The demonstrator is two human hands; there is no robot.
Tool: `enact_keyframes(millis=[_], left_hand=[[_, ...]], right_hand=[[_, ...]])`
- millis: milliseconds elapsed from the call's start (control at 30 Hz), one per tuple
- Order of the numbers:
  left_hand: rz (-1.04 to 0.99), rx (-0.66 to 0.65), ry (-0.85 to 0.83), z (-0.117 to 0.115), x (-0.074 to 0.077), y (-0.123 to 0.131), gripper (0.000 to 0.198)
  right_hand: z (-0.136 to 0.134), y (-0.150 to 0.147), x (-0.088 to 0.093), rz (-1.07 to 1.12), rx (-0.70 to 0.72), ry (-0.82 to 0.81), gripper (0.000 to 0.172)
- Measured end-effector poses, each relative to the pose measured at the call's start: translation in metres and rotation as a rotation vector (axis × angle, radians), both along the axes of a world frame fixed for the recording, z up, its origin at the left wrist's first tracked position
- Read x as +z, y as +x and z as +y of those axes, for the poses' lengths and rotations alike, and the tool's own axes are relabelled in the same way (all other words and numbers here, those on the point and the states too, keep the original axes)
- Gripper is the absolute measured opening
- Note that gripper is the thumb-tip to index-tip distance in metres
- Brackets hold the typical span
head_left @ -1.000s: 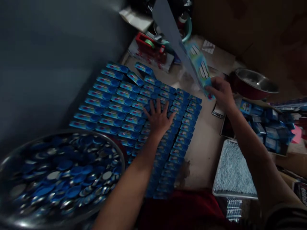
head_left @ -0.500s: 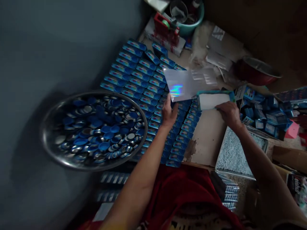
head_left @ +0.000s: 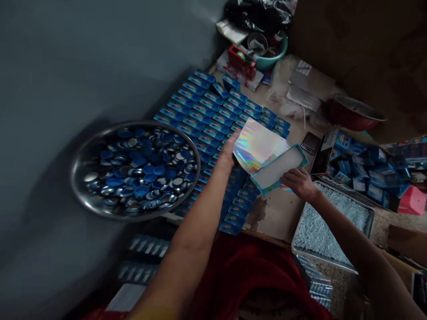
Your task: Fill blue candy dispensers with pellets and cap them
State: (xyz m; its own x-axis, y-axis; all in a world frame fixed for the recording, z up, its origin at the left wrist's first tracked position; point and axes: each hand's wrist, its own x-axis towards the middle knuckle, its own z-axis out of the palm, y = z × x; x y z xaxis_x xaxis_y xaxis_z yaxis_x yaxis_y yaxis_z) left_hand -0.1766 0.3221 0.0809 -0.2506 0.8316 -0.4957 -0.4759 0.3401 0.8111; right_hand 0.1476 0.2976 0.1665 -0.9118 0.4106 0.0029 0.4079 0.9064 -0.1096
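My left hand (head_left: pixel 228 153) is closed on the left edge of a shiny sheet (head_left: pixel 262 144) with a rainbow sheen. In my right hand (head_left: pixel 300 181) is the right side of a shallow blue-green box (head_left: pixel 267 187), tilted, white on its inside. The sheet's lower right edge meets the box's upper edge; whether the two are joined I cannot tell. Both are held over rows of small blue printed packs (head_left: pixel 210 131) on the table. My left thumb and most of its fingertips are hidden by the sheet.
A steel basin (head_left: pixel 75 178) of blue and silver round tins stands left. On the right are a metal tray (head_left: pixel 296 240) of pale blue granules and a carton (head_left: pixel 320 155) of blue packets. A red tape dispenser (head_left: pixel 242 61) and a red bowl (head_left: pixel 350 118) stand behind.
My right hand has lifted the box from the table and brought it left, tilted, against the sheet. The sheet has turned and come slightly lower. The camera view has shifted.
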Motion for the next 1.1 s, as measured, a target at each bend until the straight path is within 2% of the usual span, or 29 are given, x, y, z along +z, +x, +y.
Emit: enact_keyframes(millis=[100,167,233,300,433,533,667,767,867,1100], left_hand=[[0.055,-0.153,-0.158,0.0,0.006,-0.008,0.043],[0.126,-0.158,-0.107,-0.001,0.017,-0.01,0.044],[0.181,-0.125,0.005,-0.001,0.032,-0.006,0.043],[0.22,-0.035,0.104,0.0,0.049,0.006,0.041],[0.232,0.136,0.16,-0.001,0.077,0.037,0.037],[0.243,0.134,0.223,-0.008,0.093,0.049,0.039],[0.281,0.164,0.278,-0.022,0.108,0.052,0.043],[0.291,0.22,0.272,-0.032,0.112,0.052,0.043],[0.289,0.265,0.252,-0.038,0.11,0.051,0.041],[0.262,0.326,0.176,-0.043,0.089,0.041,0.039]], right_hand=[[-0.002,0.014,-0.008,0.025,0.005,0.002,0.02],[-0.003,0.026,-0.007,0.064,-0.023,0.026,0.024],[-0.011,0.04,-0.004,0.112,-0.099,0.063,0.03],[-0.024,0.052,-0.001,0.153,-0.202,0.081,0.035],[-0.057,0.068,-0.004,0.236,-0.319,0.085,0.042],[-0.075,0.074,-0.01,0.275,-0.351,0.119,0.047],[-0.083,0.08,-0.009,0.257,-0.369,0.137,0.049],[-0.081,0.08,-0.005,0.265,-0.349,0.109,0.05],[-0.078,0.075,-0.001,0.283,-0.312,0.115,0.05],[-0.072,0.055,-0.007,0.351,-0.313,0.097,0.049]])
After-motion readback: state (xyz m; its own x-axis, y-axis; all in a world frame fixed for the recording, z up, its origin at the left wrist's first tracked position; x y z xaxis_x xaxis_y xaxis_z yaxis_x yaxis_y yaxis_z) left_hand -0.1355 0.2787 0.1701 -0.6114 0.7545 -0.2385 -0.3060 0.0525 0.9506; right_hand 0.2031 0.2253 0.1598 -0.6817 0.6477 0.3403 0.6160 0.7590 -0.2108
